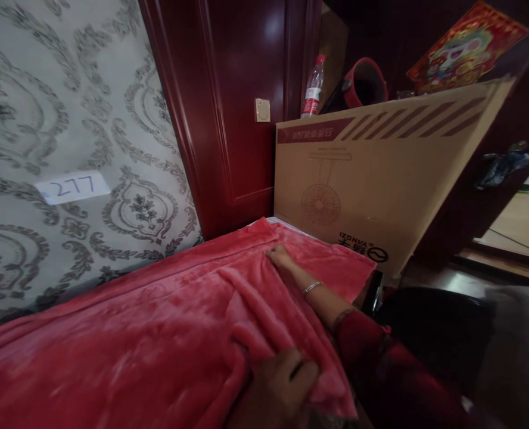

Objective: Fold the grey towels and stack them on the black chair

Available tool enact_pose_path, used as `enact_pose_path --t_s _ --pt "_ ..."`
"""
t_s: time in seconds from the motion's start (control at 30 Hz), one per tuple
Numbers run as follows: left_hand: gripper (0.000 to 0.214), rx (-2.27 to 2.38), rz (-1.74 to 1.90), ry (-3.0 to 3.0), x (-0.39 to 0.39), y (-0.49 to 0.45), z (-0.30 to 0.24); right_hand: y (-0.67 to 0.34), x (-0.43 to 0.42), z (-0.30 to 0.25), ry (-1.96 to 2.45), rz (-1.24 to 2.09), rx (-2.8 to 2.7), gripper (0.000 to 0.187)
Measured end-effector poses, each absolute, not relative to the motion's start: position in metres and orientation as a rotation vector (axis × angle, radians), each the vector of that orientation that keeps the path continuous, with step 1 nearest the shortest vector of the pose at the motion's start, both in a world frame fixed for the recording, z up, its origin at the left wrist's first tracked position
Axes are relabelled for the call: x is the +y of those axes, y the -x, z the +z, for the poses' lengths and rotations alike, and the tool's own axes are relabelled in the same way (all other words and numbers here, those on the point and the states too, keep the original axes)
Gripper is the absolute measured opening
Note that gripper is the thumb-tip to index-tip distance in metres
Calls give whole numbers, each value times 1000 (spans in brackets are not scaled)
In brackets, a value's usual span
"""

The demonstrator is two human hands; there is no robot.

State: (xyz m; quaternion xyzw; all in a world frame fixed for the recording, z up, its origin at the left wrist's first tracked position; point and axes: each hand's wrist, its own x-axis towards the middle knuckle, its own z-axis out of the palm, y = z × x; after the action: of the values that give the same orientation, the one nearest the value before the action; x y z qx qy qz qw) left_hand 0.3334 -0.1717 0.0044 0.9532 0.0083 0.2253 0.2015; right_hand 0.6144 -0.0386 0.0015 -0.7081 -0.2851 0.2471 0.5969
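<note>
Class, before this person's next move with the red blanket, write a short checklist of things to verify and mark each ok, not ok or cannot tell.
1. Right hand rests flat on the red blanket near its far edge: ok.
2. Left hand grips a bunched fold of the blanket at its near edge: ok.
3. Blanket lies smooth: not ok, folds run between the two hands.
4. Cardboard box stands off the blanket: cannot tell, its lower edge meets the far corner.
5. Bracelet free of the fabric: ok.
6. Blanket's near corner fully on the surface: cannot tell, it leaves the picture.
</note>
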Motion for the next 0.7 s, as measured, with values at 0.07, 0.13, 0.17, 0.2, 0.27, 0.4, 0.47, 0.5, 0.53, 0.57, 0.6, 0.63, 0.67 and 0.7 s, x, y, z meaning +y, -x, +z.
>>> enact_pose_path --t_s 0.07,0.13,0.17,0.2,0.27,0.4,0.47,0.5,0.53,0.57,0.6,0.63,0.67,0.7 --pt "11 46 670 -2753 -173 -335 -1 -626 -27 8 1677 571 -626 25" --pt "6 62 698 -2835 -175 -338 -5 -632 -20 10 1707 580 -601 27" --pt "7 75 702 -2854 -176 -339 -6 -633 -18 9 1716 585 -593 27" --pt "7 90 695 -2857 -176 -340 -5 -632 -17 7 1722 591 -586 27" --pt "11 122 650 -2825 -176 -342 -1 -628 -19 0 1724 602 -582 27" --pt "22 137 562 -2645 -176 -343 15 -619 -36 -5 1667 608 -601 24" --pt "27 175 549 -2535 -176 -344 22 -619 -55 -1 1624 569 -609 23" --pt "30 204 552 -2490 -176 -344 26 -619 -68 1 1604 536 -609 27" --pt "34 230 557 -2453 -177 -345 28 -619 -84 2 1588 501 -607 32" --pt "37 246 567 -2425 -177 -346 31 -618 -102 3 1576 468 -604 37" --pt "39 245 581 -2404 -178 -347 33 -615 -123 1 1566 444 -601 42" --pt "39 237 593 -2391 -179 -348 35 -611 -145 -1 1560 429 -598 47" --pt "38 227 601 -2388 -180 -349 37 -605 -169 -5 1558 422 -592 51" --pt "37 221 615 -2399 -182 -351 40 -597 -193 -10 1559 429 -588 56"
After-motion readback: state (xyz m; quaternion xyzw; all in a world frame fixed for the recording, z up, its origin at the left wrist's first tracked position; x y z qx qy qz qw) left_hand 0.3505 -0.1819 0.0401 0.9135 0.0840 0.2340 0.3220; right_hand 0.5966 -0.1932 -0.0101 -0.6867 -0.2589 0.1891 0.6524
